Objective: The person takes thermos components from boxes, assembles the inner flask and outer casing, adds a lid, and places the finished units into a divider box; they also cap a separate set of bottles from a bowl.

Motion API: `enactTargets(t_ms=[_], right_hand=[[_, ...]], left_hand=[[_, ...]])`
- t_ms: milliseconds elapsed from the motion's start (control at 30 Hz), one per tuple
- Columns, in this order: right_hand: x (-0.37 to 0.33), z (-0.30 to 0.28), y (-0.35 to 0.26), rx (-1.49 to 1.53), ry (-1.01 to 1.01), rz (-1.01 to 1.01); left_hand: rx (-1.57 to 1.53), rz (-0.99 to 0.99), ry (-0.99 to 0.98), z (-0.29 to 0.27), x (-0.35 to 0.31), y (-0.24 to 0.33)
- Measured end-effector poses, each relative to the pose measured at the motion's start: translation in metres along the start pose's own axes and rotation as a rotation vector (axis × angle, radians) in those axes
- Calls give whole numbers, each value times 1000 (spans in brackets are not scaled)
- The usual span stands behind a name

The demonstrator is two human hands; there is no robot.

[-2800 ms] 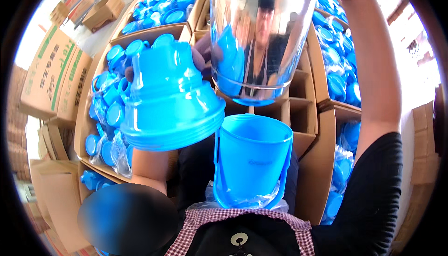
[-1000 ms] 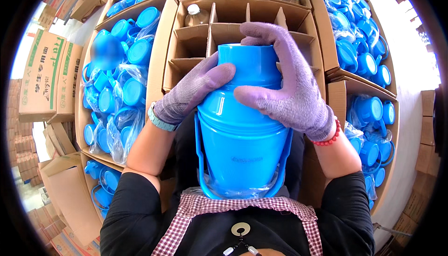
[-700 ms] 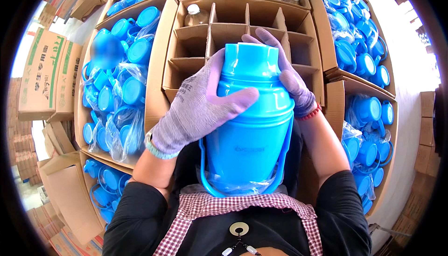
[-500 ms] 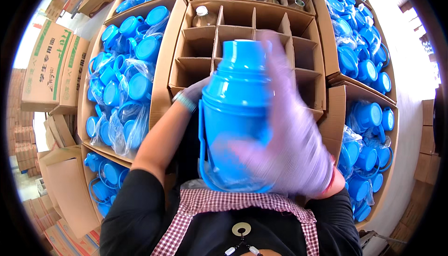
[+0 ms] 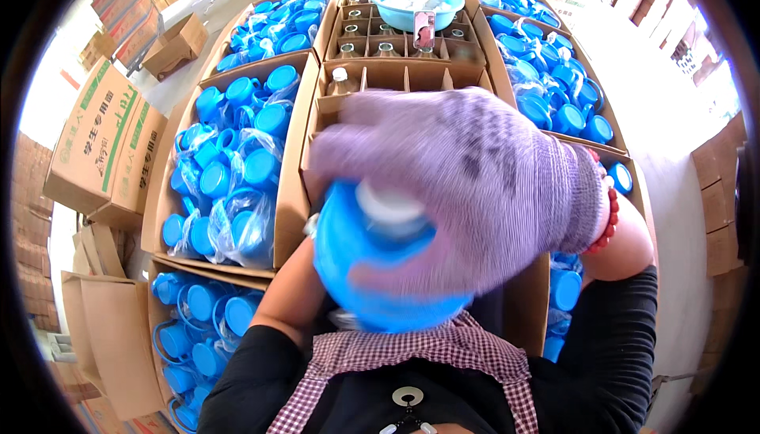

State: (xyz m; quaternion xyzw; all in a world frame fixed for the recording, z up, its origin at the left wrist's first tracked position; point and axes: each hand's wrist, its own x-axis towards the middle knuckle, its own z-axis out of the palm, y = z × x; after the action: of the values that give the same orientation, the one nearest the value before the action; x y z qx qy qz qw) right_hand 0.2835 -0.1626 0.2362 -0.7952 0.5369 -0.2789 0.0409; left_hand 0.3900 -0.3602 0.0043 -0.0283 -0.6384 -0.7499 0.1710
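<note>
A blue plastic flask [image 5: 372, 276] with a white neck opening is raised close in front of me and tipped toward the camera. My right hand [image 5: 475, 189], in a lilac knit glove with a red bead bracelet at the wrist, wraps over its top and side. My left forearm [image 5: 297, 291] runs up behind the flask; the left hand itself is hidden behind it.
A divided cardboard crate [image 5: 396, 78] with glass liners stands ahead. Cartons of blue plastic parts in clear bags sit on the left [image 5: 237, 165], lower left [image 5: 198, 331] and right [image 5: 562, 94]. A blue basin [image 5: 416, 3] rests at the back. Stacked cardboard boxes [image 5: 103, 149] line the left.
The flask stood upright between both gloved hands; it has since been lifted and tilted toward me, and my right hand has slid over its top.
</note>
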Motion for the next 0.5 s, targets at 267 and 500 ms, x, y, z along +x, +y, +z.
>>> enactTargets(t_ms=[267,500], right_hand=[[-65,-11,-56,-344,-135,479],[-64,2,-73,107,-52,-11]], left_hand=[[46,-76,78,124,-122,78],[-265,-131,-335,74,-101,93]])
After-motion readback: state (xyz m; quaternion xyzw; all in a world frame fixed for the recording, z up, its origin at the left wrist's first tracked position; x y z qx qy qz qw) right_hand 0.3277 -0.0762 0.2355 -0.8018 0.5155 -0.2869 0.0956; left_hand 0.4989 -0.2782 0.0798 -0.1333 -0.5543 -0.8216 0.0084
